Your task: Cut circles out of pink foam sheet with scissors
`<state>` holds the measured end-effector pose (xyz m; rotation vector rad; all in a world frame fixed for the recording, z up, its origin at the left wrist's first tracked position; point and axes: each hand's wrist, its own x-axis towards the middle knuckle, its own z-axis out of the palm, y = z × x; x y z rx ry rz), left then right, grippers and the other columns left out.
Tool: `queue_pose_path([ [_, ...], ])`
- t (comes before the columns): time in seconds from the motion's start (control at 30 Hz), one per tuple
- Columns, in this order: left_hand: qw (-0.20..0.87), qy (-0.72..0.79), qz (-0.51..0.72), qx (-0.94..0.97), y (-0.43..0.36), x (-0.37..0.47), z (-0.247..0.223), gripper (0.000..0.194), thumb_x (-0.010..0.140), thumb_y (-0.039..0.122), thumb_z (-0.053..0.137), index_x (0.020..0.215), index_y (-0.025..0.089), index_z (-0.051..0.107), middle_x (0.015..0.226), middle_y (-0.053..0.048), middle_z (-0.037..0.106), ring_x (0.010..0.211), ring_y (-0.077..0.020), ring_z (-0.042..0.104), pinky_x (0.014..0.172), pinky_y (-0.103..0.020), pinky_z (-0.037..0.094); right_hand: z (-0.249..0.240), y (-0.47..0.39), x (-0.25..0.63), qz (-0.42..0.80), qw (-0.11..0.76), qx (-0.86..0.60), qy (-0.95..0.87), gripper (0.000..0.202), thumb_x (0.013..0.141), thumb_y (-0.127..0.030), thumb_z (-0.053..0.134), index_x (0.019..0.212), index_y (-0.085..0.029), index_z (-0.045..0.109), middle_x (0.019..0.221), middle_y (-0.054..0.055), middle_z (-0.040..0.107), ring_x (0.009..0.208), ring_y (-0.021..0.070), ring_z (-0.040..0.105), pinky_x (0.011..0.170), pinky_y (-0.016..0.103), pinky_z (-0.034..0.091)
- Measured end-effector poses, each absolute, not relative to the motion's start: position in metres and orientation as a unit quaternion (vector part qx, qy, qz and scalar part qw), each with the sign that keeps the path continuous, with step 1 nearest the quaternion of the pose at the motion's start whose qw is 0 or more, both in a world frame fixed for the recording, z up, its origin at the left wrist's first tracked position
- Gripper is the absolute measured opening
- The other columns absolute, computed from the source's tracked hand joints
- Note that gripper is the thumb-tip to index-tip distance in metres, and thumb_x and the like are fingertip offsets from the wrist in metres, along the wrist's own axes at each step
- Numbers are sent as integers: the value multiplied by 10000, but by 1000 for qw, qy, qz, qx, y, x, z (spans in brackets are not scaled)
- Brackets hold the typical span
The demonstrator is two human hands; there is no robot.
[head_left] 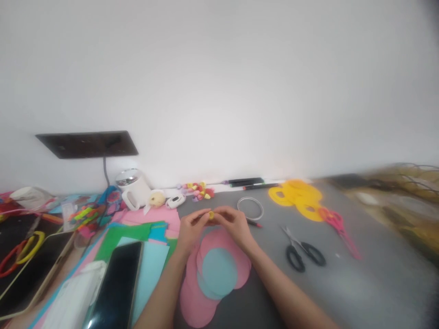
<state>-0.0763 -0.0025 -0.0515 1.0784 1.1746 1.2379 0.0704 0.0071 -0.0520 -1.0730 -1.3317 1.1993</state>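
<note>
Black rectangular phone [118, 281]: face-up on a pale blue paper sheet [156, 256], probably parked aside.
Left hand [192, 228]: I see its fingertips pinching.
Small yellow rounded piece [211, 214]: between both hands' fingertips, material unclear to me.
Pink and light-blue paper discs [219, 272]: overlapping below, likely kept within reach.
Right hand [236, 225]: pinching too, seemingly for steadiness.
Black-handled metal scissors [297, 243]: unheld, handles spread.
Writing: none I can read.

A left hand [192, 227] and a right hand [236, 224], both bare, are seen beyond a pale blue paper disc [220, 272], with slim fingers [224, 210]. The left forearm [163, 284] and right forearm [279, 281], also uncovered, are shown on either side of the disc, evenly tapered; finer detail is softened by blur.
</note>
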Motion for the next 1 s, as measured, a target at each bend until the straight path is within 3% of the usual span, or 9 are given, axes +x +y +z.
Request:
queue_pose_path([
  [0.17, 530, 499, 515, 453, -2, -77, -52, 347, 685, 329, 719, 977, 142, 702, 945, -93, 721, 831, -220, 675, 816, -374, 550, -52, 7, 70, 495, 503, -438, -557, 200, 757, -362, 634, 806, -183, 709, 870, 72, 701, 752, 199, 674, 712, 324, 566],
  [0.6, 538, 507, 520, 428, -3, -77, -49, 274, 602, 250, 768, 852, 146, 727, 840, -75, 728, 761, -178, 657, 732, -294, 546, -55, 5, 67, 450, 519, -440, -578, 89, 695, -233, 676, 763, -195, 719, 829, 59, 682, 750, 189, 653, 700, 311, 546],
  [0.83, 545, 501, 509, 440, -3, -77, -48, 280, 629, 271, 754, 882, 154, 735, 833, -69, 729, 709, -160, 643, 732, -296, 541, -50, 6, 71, 563, 492, -425, -511, 160, 690, -291, 712, 775, -155, 710, 688, 49, 716, 656, 192, 678, 679, 326, 554],
  [1.0, 563, 499, 503, 425, -3, -79, -53, 309, 667, 284, 733, 947, 153, 717, 893, -78, 731, 777, -182, 665, 778, -318, 540, -47, 6, 72, 579, 496, -414, -497, 205, 664, -307, 741, 789, -148, 709, 725, 63, 731, 693, 213, 694, 713, 340, 556],
])
